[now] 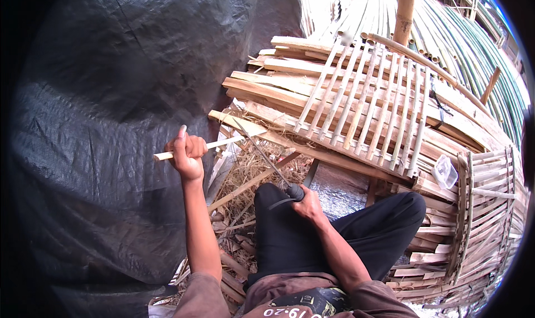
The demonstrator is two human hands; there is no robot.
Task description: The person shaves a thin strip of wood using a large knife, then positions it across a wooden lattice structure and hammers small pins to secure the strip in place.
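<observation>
My left hand is closed round a pale bamboo strip, with the thumb pointing up. The strip's short end sticks out to the left, and its far end reaches a wooden plank. In my right hand, just above my bent knees, is the dark wrapped handle of a long knife. Its thin blade slants up and to the left and crosses the strip near the strip's far end. Whether blade and strip touch, I cannot tell.
Several round bamboo sticks lie side by side across stacked boards. Slatted bamboo and a clear plastic cup are at the right. Shavings cover the ground. A black tarp hangs at the left, and a bamboo post stands behind.
</observation>
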